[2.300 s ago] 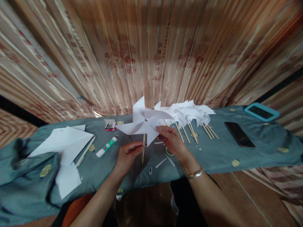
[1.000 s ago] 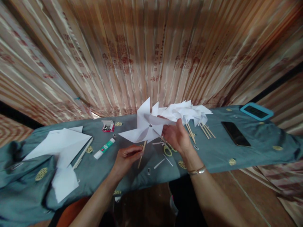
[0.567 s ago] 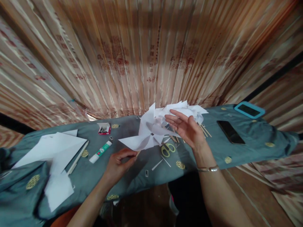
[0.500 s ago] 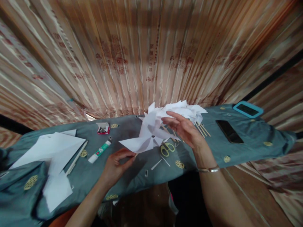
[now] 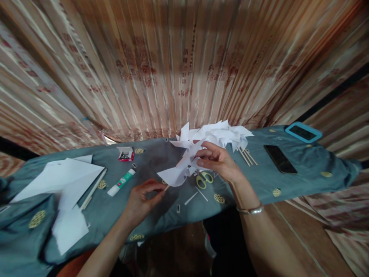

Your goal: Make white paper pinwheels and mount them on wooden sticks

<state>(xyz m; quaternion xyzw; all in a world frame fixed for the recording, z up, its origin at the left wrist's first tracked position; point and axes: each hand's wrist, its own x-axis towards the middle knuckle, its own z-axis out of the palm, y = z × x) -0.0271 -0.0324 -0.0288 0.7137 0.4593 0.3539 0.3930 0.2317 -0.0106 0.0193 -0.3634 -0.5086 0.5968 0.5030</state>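
A white paper pinwheel is held over the table, its blades curling round a small dark pin at the centre. My left hand pinches its thin wooden stick between thumb and fingertips, below the blades. At the pinwheel's right side, my right hand has its fingers bent in on a paper blade, thumb below and index finger above. Behind it lies a heap of white paper pinwheels, with several wooden sticks poking out. Scissors with yellow-green handles rest under the right hand; their blades are hidden.
White paper sheets and a pen lie at the left, near a glue stick and an open red box of pins. Paper strips lie in front. A phone and blue-framed device are at the right.
My right hand has moved left and down from spread fingers beside the pinwheel onto a blade. The pinwheel's blades have turned and look bent. The left hand stays on the stick.
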